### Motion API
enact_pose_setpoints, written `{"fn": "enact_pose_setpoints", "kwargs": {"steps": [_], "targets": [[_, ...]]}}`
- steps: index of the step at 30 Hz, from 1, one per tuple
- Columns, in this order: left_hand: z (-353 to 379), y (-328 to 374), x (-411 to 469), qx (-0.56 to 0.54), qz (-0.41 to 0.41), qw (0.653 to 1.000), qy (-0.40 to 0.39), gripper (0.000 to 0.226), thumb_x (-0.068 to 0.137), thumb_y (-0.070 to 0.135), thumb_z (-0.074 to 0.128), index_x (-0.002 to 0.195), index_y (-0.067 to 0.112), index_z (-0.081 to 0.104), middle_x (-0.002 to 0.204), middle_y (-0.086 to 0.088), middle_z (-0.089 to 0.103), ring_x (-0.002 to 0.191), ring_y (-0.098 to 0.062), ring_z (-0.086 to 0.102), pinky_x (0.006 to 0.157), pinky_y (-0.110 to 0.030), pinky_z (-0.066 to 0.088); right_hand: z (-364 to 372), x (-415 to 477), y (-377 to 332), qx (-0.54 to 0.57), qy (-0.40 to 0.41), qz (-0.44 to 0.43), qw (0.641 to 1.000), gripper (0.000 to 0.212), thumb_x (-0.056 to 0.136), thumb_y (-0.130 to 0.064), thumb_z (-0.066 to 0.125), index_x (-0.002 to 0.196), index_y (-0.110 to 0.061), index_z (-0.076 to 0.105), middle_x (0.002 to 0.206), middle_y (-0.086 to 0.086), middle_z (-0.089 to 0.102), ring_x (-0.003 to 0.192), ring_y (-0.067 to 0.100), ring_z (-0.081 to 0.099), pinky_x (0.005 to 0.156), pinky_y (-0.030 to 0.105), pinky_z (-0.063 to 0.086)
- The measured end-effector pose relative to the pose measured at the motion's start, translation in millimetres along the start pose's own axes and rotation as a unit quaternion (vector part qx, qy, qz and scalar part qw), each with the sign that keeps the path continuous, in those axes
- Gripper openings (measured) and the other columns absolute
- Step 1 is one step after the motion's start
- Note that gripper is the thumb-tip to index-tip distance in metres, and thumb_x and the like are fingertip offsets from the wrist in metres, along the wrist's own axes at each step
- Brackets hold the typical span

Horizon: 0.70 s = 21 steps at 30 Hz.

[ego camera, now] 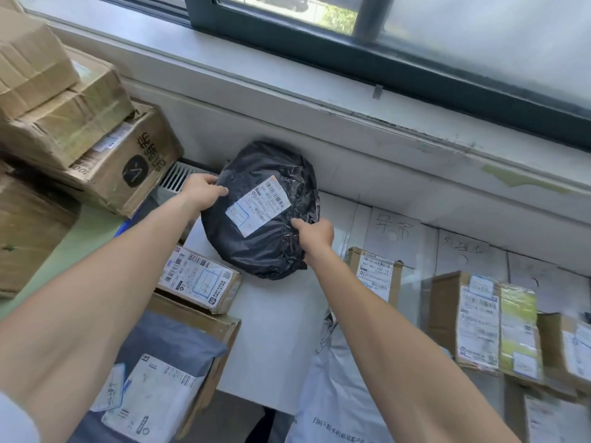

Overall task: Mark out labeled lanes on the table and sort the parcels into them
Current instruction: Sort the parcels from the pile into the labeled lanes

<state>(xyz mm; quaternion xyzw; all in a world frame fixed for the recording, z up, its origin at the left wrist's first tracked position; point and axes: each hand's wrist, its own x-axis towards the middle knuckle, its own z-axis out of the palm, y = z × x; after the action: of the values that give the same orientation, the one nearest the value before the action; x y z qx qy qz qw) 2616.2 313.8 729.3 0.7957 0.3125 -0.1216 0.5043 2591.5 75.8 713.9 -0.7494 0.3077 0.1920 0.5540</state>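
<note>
Head view. One black plastic-wrapped parcel [265, 219] lies at the far edge of the white table [275, 318], close against the wall below the window sill [351, 100]. Its single white shipping label [257, 206] faces up. Whether the parcel rests on the table or is slightly lifted cannot be told.

Two bare hands grasp it. The left hand [203, 190] curls over the upper left edge with the thumb laid on the top face. The right hand [315, 233] is clenched on a fold of wrapping at the lower right edge.

A stack of at least four cardboard boxes [96, 148] stands at the left. One small labelled box [200, 279] sits beside the left forearm, near one grey mailer bag [166, 343]. One white mailer bag [335, 398] lies under the right forearm. Four labelled cartons [479, 321] stand at the right, before two handwritten sheets [395, 231].
</note>
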Motion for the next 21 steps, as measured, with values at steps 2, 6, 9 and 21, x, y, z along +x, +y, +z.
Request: {"fn": "enact_pose_setpoints", "kwargs": {"steps": [2,6,9,21], "targets": [[-3.5,11.8,-13.4,-0.036,0.016,0.999,-0.009,0.021,0.087,0.012,0.071,0.107,0.012,0.071,0.099,-0.008,0.072,0.075,-0.014,0.067,0.067,-0.021,0.051,-15.7,-4.7,-7.2,0.045,-0.016,-0.015,0.999,0.029,0.08,-0.021,0.076,0.1,-0.01,0.057,0.109,0.011,0.068,0.097,0.03,0.066,0.09,0.048,0.055],[-4.0,40.3,-48.4,-0.099,0.046,0.993,-0.052,0.016,0.083,0.021,0.077,0.098,0.019,0.072,0.086,0.003,0.074,0.066,-0.004,0.07,0.058,-0.018,0.054,-57.9,-21.0,-22.4,0.097,-0.037,-0.075,0.992,0.019,0.08,-0.017,0.075,0.097,-0.014,0.065,0.099,0.008,0.073,0.092,0.027,0.07,0.089,0.047,0.057],[8.4,59.5,-79.1,-0.131,0.06,0.983,-0.116,0.024,0.08,0.028,0.079,0.102,0.019,0.074,0.096,-0.002,0.077,0.085,-0.018,0.074,0.079,-0.032,0.056,-96.3,-36.5,-27.2,0.116,-0.035,-0.116,0.986,0.022,0.083,-0.02,0.073,0.103,-0.015,0.065,0.102,0.005,0.073,0.094,0.026,0.069,0.089,0.047,0.057],[103.4,89.8,-200.4,-0.167,0.06,0.957,-0.229,0.034,0.081,0.027,0.079,0.111,0.012,0.073,0.108,-0.006,0.075,0.099,-0.022,0.072,0.09,-0.036,0.053,-253.3,-79.7,-6.6,0.082,0.033,-0.198,0.976,0.017,0.079,-0.022,0.077,0.093,-0.016,0.07,0.09,0.002,0.075,0.089,0.026,0.071,0.08,0.041,0.059]]}}
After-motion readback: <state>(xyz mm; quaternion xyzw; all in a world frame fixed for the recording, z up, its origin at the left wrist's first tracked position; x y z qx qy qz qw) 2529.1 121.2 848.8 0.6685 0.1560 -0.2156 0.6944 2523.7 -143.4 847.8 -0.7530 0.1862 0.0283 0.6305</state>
